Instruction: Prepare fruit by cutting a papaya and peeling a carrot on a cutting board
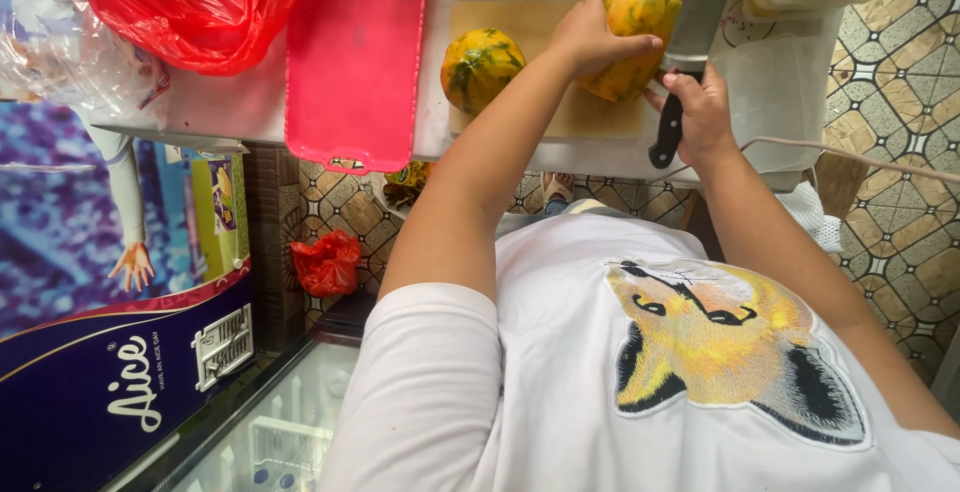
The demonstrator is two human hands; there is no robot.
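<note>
Papaya (632, 37) stands on the board (590, 112), left hand (592, 37) fingers clasping it; right hand (700, 112) grips the knife (690, 32). Cutting underway; the blade needs a steady downward stroke.

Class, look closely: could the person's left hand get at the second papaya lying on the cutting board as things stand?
Probably yes: the left hand rests on one papaya, and the second papaya lies just beside its forearm on the cutting board, with nothing between.
</note>
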